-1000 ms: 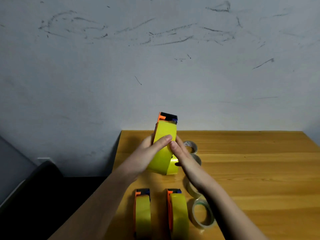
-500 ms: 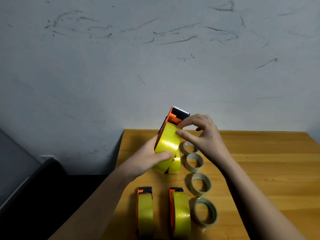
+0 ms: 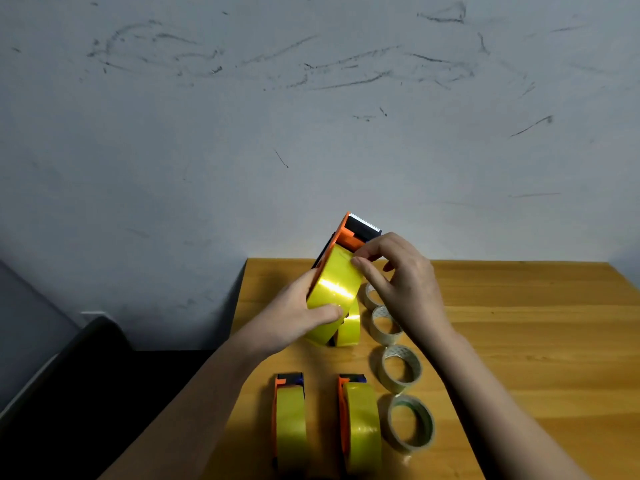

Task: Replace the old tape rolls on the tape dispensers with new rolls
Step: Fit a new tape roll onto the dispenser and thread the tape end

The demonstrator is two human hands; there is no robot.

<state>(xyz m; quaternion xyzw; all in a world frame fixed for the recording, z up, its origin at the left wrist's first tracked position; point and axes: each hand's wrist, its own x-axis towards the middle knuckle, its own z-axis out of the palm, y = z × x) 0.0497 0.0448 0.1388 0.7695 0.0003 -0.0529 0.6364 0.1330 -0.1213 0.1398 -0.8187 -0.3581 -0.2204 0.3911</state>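
My left hand (image 3: 298,320) is wrapped around the orange plastic tape dispenser (image 3: 349,237) with its shiny yellow tape roll (image 3: 332,289), holding it tilted above the wooden table (image 3: 519,323). My right hand (image 3: 401,278) has thumb and forefinger pinched together at the tape's top edge, just below the serrated cutter. Four near-empty clear rolls (image 3: 398,368) sit lined up beside it.

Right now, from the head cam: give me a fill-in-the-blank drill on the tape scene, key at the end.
1. The left hand holds the raised dispenser, whose tape roll is ____ in colour.
2. The right hand has its fingers at the roll's ____ end, near the serrated blade.
3. ____ loaded dispensers lie flat on the table near the camera.
4. The clear rolls lined up on the table number ____.

Missing words: yellow; upper; two; four
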